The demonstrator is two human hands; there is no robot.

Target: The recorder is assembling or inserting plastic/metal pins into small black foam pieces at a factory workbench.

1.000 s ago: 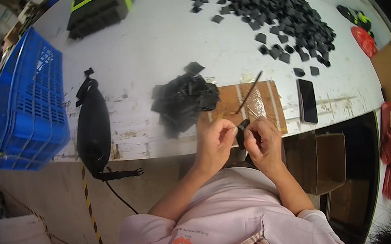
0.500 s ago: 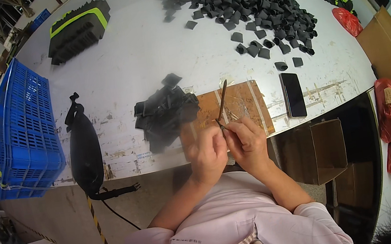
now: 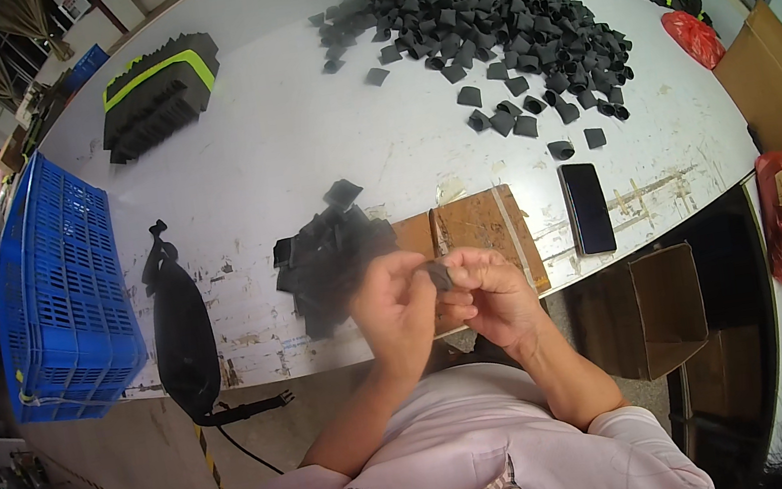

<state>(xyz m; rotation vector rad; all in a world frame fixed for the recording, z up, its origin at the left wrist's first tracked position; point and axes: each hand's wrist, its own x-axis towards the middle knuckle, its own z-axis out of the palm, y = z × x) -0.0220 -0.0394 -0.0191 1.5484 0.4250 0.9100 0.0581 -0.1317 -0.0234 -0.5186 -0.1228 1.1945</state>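
My left hand (image 3: 395, 313) and my right hand (image 3: 494, 298) meet over the near edge of the table, both closed in a pinch. Between their fingertips is a small dark grey piece (image 3: 438, 276), seemingly of fabric or foam. A thin dark stick (image 3: 434, 230) points away from the fingers over a brown board (image 3: 487, 230); which hand holds it, if either, I cannot tell. Close beyond my left hand lies a blurred heap of flat black pieces (image 3: 327, 254).
A big pile of short black tube-like pieces (image 3: 500, 26) spreads across the far side. At left stand a blue crate (image 3: 65, 293), a black pouch with strap (image 3: 183, 326) and a black stack with a yellow-green band (image 3: 162, 97). A phone (image 3: 588, 208) lies right; a carton (image 3: 639, 314) stands below.
The small dark piece shows more plainly between my fingertips, and my right hand's fingers have spread a little. The stick has swung more upright and shows less. The whole view has shifted slightly.
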